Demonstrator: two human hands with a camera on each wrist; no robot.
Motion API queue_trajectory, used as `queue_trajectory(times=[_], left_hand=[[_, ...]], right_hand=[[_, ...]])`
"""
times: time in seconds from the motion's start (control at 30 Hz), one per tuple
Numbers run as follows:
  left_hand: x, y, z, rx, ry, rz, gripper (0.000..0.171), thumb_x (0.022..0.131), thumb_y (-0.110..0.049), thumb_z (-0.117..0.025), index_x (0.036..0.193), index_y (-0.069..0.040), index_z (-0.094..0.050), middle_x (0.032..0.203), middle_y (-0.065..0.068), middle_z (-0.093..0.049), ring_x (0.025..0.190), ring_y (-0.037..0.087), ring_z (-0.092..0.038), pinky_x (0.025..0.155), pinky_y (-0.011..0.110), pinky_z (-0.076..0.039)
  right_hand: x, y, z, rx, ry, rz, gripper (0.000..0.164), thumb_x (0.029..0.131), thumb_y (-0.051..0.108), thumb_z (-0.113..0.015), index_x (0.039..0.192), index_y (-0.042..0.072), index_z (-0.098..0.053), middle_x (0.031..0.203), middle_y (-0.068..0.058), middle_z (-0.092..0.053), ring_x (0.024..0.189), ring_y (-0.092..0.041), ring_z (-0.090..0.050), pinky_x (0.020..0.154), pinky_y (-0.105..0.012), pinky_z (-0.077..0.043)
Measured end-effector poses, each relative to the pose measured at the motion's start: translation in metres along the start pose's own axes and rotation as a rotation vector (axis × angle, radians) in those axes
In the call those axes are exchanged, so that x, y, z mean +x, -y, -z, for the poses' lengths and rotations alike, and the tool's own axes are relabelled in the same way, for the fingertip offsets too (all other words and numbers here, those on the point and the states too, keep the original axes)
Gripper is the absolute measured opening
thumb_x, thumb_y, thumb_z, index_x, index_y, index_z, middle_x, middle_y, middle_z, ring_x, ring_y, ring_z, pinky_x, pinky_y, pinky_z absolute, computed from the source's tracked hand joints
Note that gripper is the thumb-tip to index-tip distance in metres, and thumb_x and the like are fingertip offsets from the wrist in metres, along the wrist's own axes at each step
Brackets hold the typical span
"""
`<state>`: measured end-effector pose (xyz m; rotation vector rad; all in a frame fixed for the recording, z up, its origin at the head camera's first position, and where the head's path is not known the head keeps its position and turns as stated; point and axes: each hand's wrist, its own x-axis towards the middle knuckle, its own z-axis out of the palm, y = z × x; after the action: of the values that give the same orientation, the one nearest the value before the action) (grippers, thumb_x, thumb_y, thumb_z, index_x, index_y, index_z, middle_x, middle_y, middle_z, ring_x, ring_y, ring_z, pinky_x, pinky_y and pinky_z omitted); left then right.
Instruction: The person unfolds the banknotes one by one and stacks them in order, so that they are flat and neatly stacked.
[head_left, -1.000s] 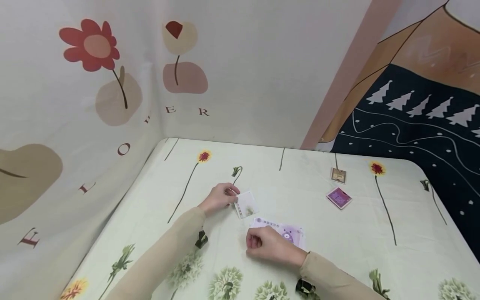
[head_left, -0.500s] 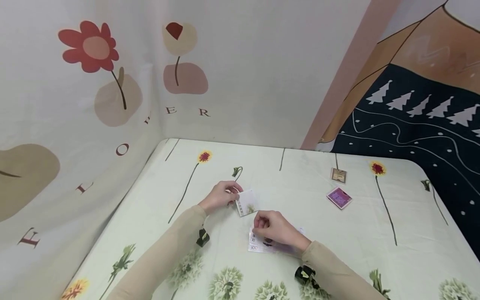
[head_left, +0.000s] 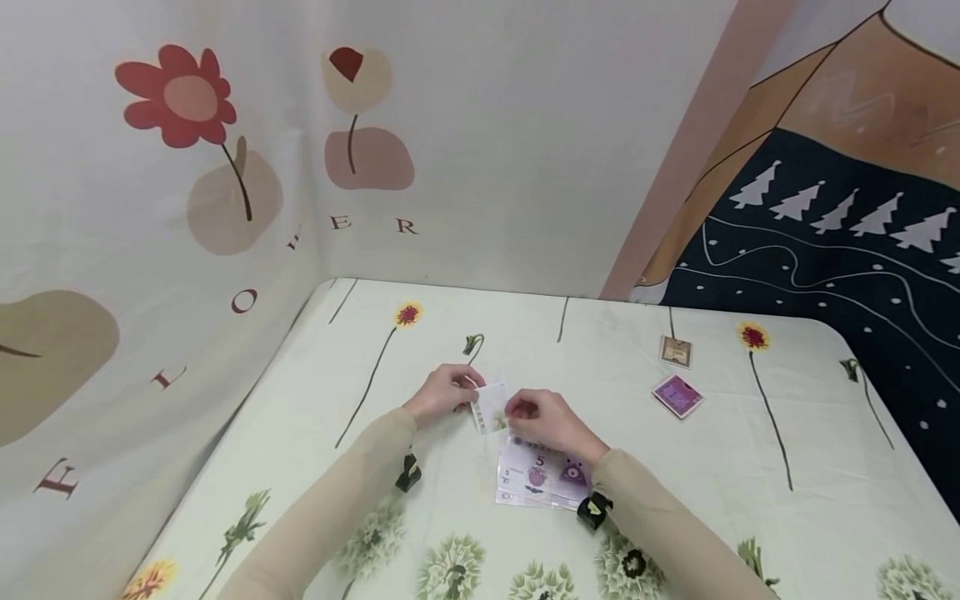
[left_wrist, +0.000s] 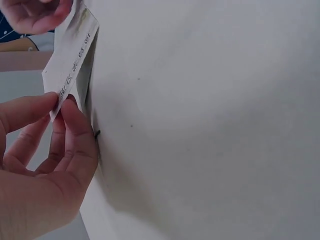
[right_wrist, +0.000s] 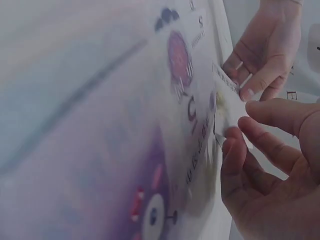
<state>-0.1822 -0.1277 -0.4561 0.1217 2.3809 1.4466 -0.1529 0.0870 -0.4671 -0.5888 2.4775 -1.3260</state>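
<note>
Between my hands is a small folded white paper note (head_left: pixel 489 408) with a line of printed characters and a green plant picture. My left hand (head_left: pixel 444 395) pinches its left edge; in the left wrist view the note's layers (left_wrist: pixel 75 65) stand slightly apart. At the opposite edge, the thumb and fingers of my right hand (head_left: pixel 551 423) pinch the note's side, close up in the right wrist view. Just below lie purple play banknotes (head_left: pixel 525 475), overlapping each other, printed with 5, 10, 100 and a cartoon figure; my right hand and wrist partly cover them.
Toward the back right, a brown square folded paper (head_left: pixel 676 352) and a purple one (head_left: pixel 678 396) lie on the flower-printed tablecloth (head_left: pixel 360 358). Printed fabric walls (head_left: pixel 480 150) rise behind and to the left. A black wrist strap (head_left: pixel 595 510) sits near my right sleeve.
My right hand has moved up and left from over the purple banknotes to the white note's right edge, uncovering more of the banknotes. My left hand has kept its pinch, barely moving.
</note>
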Motion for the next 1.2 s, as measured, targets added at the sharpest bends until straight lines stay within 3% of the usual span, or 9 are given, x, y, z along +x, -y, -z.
queue_trajectory(times=[0.2, 0.43, 0.8, 0.97, 1.2], left_hand=[[0.003, -0.001, -0.003, 0.047, -0.023, 0.001, 0.016, 0.084, 0.005, -0.065, 0.098, -0.001, -0.069, 0.085, 0.006, -0.063, 0.071, 0.016, -0.056, 0.061, 0.024, -0.049], [0.003, -0.008, -0.002, 0.127, 0.000, -0.015, 0.016, 0.084, 0.004, -0.066, 0.098, -0.003, -0.070, 0.095, 0.005, -0.066, 0.089, 0.018, -0.059, 0.075, 0.028, -0.049], [0.008, -0.011, 0.001, 0.063, 0.073, 0.056, 0.020, 0.083, 0.007, -0.064, 0.102, 0.000, -0.067, 0.100, 0.010, -0.067, 0.092, 0.021, -0.062, 0.078, 0.030, -0.052], [0.010, -0.009, -0.002, 0.011, 0.075, 0.088, 0.023, 0.083, 0.008, -0.063, 0.104, 0.000, -0.066, 0.099, 0.011, -0.067, 0.090, 0.022, -0.064, 0.078, 0.031, -0.052], [0.009, -0.009, -0.004, -0.045, 0.062, 0.042, 0.025, 0.083, 0.007, -0.062, 0.106, -0.002, -0.066, 0.096, 0.010, -0.066, 0.089, 0.021, -0.063, 0.079, 0.032, -0.053]], right_hand=[[0.011, 0.003, 0.002, -0.033, -0.059, -0.139, 0.026, 0.082, 0.005, -0.069, 0.107, 0.010, -0.071, 0.098, -0.002, -0.060, 0.090, -0.019, -0.055, 0.086, -0.039, -0.047], [0.020, -0.005, 0.002, -0.119, -0.045, -0.074, 0.027, 0.077, 0.001, -0.074, 0.103, 0.007, -0.073, 0.094, -0.002, -0.059, 0.082, -0.017, -0.051, 0.072, -0.031, -0.046], [0.026, -0.007, -0.002, -0.146, -0.044, -0.063, 0.027, 0.074, -0.002, -0.076, 0.098, 0.011, -0.073, 0.089, 0.000, -0.056, 0.079, -0.016, -0.049, 0.070, -0.030, -0.044], [0.025, -0.007, -0.002, -0.144, -0.042, -0.061, 0.026, 0.075, -0.002, -0.075, 0.099, 0.010, -0.073, 0.089, 0.001, -0.057, 0.079, -0.015, -0.049, 0.069, -0.028, -0.043], [0.019, -0.003, 0.005, -0.062, -0.068, -0.066, 0.024, 0.078, 0.001, -0.073, 0.101, 0.007, -0.072, 0.087, -0.001, -0.061, 0.079, -0.016, -0.053, 0.072, -0.031, -0.046]])
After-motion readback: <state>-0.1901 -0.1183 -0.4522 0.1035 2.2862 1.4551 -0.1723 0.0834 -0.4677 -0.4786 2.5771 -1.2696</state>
